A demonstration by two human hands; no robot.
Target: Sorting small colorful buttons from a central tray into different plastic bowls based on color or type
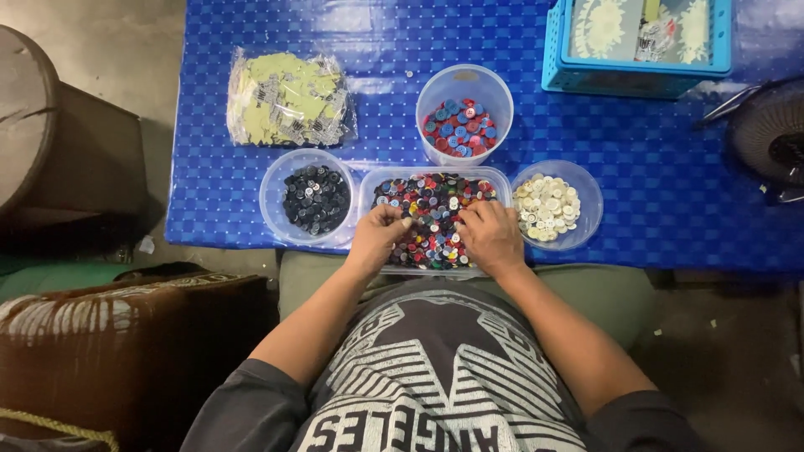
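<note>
A clear rectangular tray point(367, 180) full of mixed coloured buttons sits at the near edge of the blue table point(653, 192). My left hand point(378, 234) rests in the tray's left side, fingers pinched together over the buttons; what it pinches is too small to see. My right hand point(492, 236) lies palm down on the tray's right side, fingers curled into the buttons. Left of the tray stands a round tub of dark buttons point(316, 197), right of it a round tub of cream buttons point(548, 206), and behind it a taller tub of red and blue buttons point(461, 127).
A clear bag of pale green cards point(289, 99) lies at the back left of the table. A light blue basket point(636, 42) stands at the back right. A fan point(766, 138) is at the right edge. A brown case point(126, 351) sits on the floor to my left.
</note>
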